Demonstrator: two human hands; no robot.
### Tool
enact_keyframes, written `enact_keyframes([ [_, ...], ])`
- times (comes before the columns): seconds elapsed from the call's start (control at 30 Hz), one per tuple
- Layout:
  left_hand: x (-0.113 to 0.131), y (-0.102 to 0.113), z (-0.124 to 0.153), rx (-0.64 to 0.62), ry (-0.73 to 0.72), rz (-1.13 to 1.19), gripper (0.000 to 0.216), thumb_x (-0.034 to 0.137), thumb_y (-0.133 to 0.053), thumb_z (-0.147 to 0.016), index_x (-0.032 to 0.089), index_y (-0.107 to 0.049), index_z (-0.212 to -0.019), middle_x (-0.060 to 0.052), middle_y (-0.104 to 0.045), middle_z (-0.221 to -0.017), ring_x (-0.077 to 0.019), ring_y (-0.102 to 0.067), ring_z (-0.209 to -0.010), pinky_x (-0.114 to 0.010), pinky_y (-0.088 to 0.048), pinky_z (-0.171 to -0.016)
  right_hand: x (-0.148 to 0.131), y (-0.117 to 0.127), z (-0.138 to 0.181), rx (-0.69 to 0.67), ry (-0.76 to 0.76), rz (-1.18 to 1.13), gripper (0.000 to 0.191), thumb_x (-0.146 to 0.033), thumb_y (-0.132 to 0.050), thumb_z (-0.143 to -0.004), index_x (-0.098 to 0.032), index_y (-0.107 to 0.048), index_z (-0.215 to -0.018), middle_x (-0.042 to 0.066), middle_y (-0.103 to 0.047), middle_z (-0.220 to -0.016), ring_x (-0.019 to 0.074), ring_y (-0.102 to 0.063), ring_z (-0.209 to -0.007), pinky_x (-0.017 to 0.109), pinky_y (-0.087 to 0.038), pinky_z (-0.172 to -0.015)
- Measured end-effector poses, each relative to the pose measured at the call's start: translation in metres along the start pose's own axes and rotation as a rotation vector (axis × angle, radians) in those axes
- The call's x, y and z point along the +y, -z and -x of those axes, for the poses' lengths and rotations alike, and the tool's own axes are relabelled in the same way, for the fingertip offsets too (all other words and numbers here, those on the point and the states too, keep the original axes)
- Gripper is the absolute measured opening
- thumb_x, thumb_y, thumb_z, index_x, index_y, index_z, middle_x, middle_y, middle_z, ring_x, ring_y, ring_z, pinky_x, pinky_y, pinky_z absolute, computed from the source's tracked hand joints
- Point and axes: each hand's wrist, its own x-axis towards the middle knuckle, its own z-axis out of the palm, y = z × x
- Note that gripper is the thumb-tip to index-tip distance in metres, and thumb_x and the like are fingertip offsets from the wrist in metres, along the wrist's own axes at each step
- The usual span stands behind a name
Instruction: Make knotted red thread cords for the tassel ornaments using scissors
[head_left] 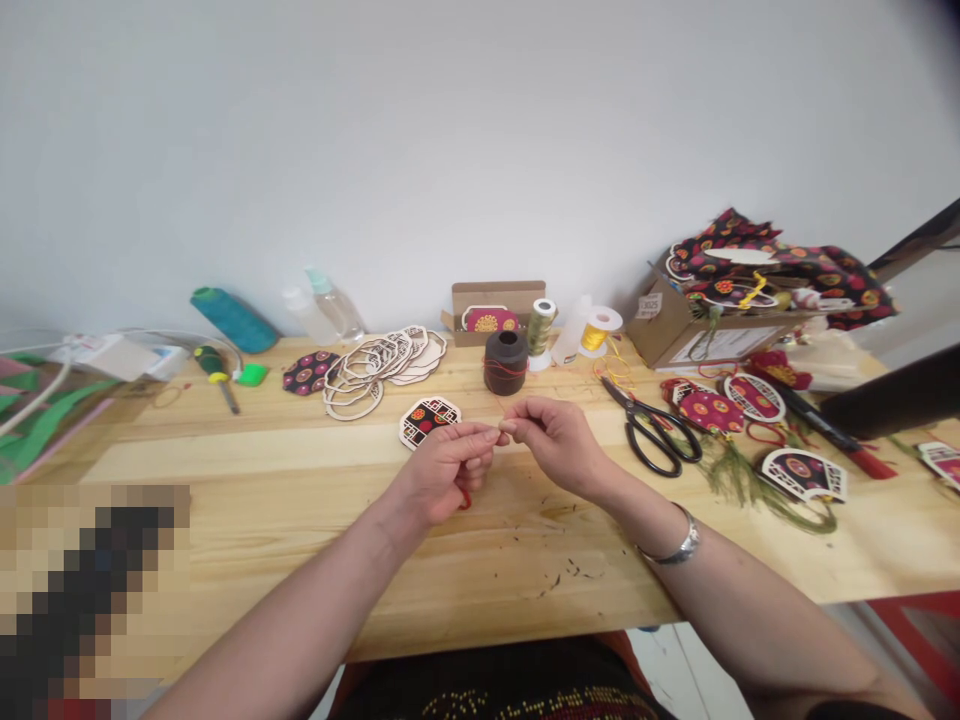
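Observation:
My left hand [448,468] is closed, its thumb and forefinger pinched together. A bit of red cord [465,498] shows under its curled fingers. My right hand [561,442] also pinches, and its fingertips meet those of the left; whatever is between them is too small to make out. Just behind the left hand lies an octagonal wooden-framed ornament [429,420] with dark patterned fabric, partly covered by that hand. Beyond the fingertips stands a dark thread spool [505,362] with red thread around it. Black-handled scissors [654,430] rest to the right of my right hand.
Wooden cut-out frames [367,372] are piled at the back left, near a screwdriver [217,378] and a teal thread cone [234,320]. A yellow thread spool [600,330] stands behind. At right are a full cardboard box [686,335] and tasselled ornaments [802,473].

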Motion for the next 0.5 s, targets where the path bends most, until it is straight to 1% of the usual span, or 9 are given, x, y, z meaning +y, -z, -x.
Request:
enact_keyframes([
  [0.13, 0.0009, -0.0016, 0.0016, 0.037, -0.010, -0.021, 0.027, 0.029, -0.085, -0.054, 0.010, -0.071, -0.066, 0.008, -0.036, -0.041, -0.0011, -0.023, -0.039, -0.017, -0.011, -0.042, 0.0011, -0.0007, -0.0001, 0.006, 0.010, 0.003, 0.019, -0.023, -0.056, -0.082, -0.018, -0.059, -0.064, -0.002, -0.061, -0.060, 0.0110, -0.050, -0.058, 0.023, -0.041, -0.058],
  [0.23, 0.0009, -0.0041, 0.0036, 0.087, -0.067, -0.066, 0.025, 0.029, -0.084, -0.053, 0.010, -0.071, -0.064, 0.007, -0.039, -0.040, -0.0019, -0.026, -0.038, -0.018, -0.012, -0.042, 0.0000, -0.0009, -0.0004, 0.004, 0.005, -0.002, 0.020, -0.024, -0.057, -0.082, -0.018, -0.059, -0.063, -0.002, -0.059, -0.059, 0.0108, -0.048, -0.057, 0.023, -0.039, -0.058],
  [0.33, -0.0004, -0.0055, 0.0047, 0.131, -0.120, -0.126, 0.024, 0.032, -0.081, -0.056, 0.011, -0.072, -0.065, 0.006, -0.041, -0.040, -0.0030, -0.027, -0.038, -0.019, -0.012, -0.041, -0.0010, -0.0011, -0.0002, 0.002, -0.007, -0.014, 0.020, -0.024, -0.057, -0.082, -0.018, -0.059, -0.063, -0.002, -0.059, -0.059, 0.0109, -0.048, -0.057, 0.023, -0.040, -0.058],
  [0.5, -0.0019, -0.0047, 0.0046, 0.121, -0.194, -0.185, 0.021, 0.033, -0.077, -0.061, 0.012, -0.074, -0.067, 0.004, -0.046, -0.044, -0.0047, -0.031, -0.041, -0.020, -0.014, -0.042, 0.0023, -0.0036, 0.0002, 0.007, -0.059, -0.086, 0.019, -0.027, -0.060, -0.081, -0.018, -0.061, -0.064, -0.002, -0.060, -0.061, 0.0114, -0.049, -0.058, 0.024, -0.042, -0.059],
])
